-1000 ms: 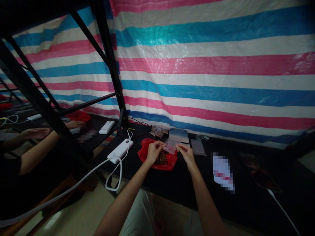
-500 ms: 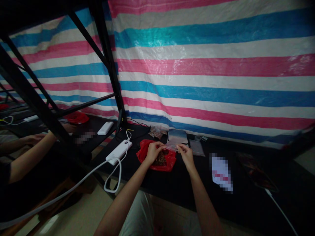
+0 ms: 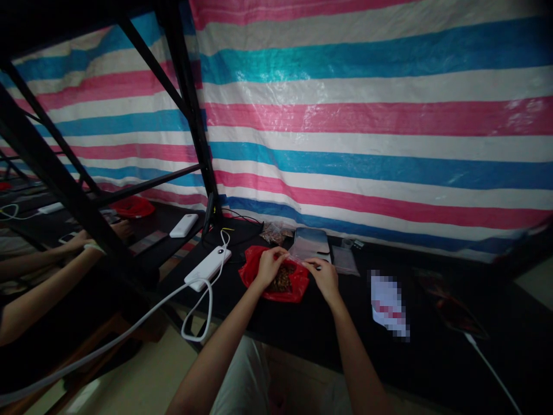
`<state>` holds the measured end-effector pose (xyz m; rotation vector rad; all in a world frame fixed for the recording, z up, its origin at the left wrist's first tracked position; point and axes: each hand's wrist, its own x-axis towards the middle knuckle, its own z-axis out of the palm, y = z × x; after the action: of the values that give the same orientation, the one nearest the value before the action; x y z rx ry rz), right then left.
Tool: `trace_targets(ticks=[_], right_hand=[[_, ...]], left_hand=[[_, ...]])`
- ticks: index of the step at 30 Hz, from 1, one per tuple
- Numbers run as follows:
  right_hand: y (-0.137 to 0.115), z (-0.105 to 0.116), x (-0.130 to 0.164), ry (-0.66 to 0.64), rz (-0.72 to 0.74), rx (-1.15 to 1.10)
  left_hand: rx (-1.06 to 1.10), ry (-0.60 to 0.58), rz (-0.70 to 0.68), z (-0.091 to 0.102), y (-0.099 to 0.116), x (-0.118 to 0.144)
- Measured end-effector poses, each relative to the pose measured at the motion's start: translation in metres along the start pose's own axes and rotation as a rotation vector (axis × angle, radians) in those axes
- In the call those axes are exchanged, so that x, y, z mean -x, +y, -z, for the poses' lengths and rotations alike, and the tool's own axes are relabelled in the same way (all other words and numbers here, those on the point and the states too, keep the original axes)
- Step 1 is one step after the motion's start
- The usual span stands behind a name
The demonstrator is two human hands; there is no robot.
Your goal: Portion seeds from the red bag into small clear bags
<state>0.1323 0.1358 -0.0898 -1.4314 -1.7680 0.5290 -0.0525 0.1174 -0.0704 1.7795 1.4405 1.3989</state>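
A small clear plastic bag (image 3: 296, 255) is stretched between my two hands, over the far side of a red plastic bag (image 3: 254, 271). My left hand (image 3: 271, 266) pinches the clear bag's left end, above the red bag. At its right end the fingers of my right hand (image 3: 323, 275) are closed on it. Small brown pieces (image 3: 283, 279) lie in the opened red bag, partly covered by my left hand. Just behind my hands is a phone or case with a pale blue-grey face (image 3: 311, 239).
A white power bank (image 3: 208, 268) with a looped white cable lies left. Behind sits a filled clear bag (image 3: 275, 233); flat clear bags (image 3: 345, 260) lie right. Further right are a blurred white paper (image 3: 389, 305) and a dark phone (image 3: 453, 305). Another person's arms (image 3: 56, 276) work beyond the black frame.
My right hand has moved slightly left, closer to my left hand, with the clear bag still between them. The other person's hands at the left have shifted.
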Motion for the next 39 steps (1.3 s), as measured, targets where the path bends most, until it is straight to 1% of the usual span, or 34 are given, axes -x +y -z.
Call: trace_targets(ticks=[3,6,11,16,19,23,27,30,33,39], right_hand=[[-0.003,0.0,0.001,0.001,0.043,0.042],[-0.006,-0.001,0.002,0.003,0.091,0.056],[-0.008,-0.003,0.003,0.023,0.104,0.093],[-0.007,-0.001,0.004,0.03,0.129,0.123],[-0.009,0.0,0.005,0.035,0.148,0.114],[-0.011,0.0,0.006,0.036,0.213,0.069],[-0.012,-0.001,0.006,0.024,0.244,0.041],[-0.013,-0.001,0.006,0.005,0.258,0.032],[-0.014,0.0,0.007,-0.008,0.262,0.036],[-0.016,0.001,0.009,0.006,0.2,0.115]], left_hand=[[-0.04,-0.017,-0.01,0.001,0.001,0.002],[-0.1,-0.009,-0.008,0.002,0.003,0.004],[-0.172,0.017,0.004,-0.001,0.003,0.006],[-0.18,0.009,0.002,-0.005,0.001,0.007],[-0.154,-0.032,-0.04,-0.002,0.003,0.006],[-0.092,-0.11,-0.108,0.006,0.007,0.004],[-0.067,-0.156,-0.13,0.011,0.007,0.004],[-0.061,-0.172,-0.128,0.011,0.006,0.005],[-0.099,-0.153,-0.113,0.009,0.008,0.007],[-0.215,-0.124,-0.078,0.004,0.016,0.01]])
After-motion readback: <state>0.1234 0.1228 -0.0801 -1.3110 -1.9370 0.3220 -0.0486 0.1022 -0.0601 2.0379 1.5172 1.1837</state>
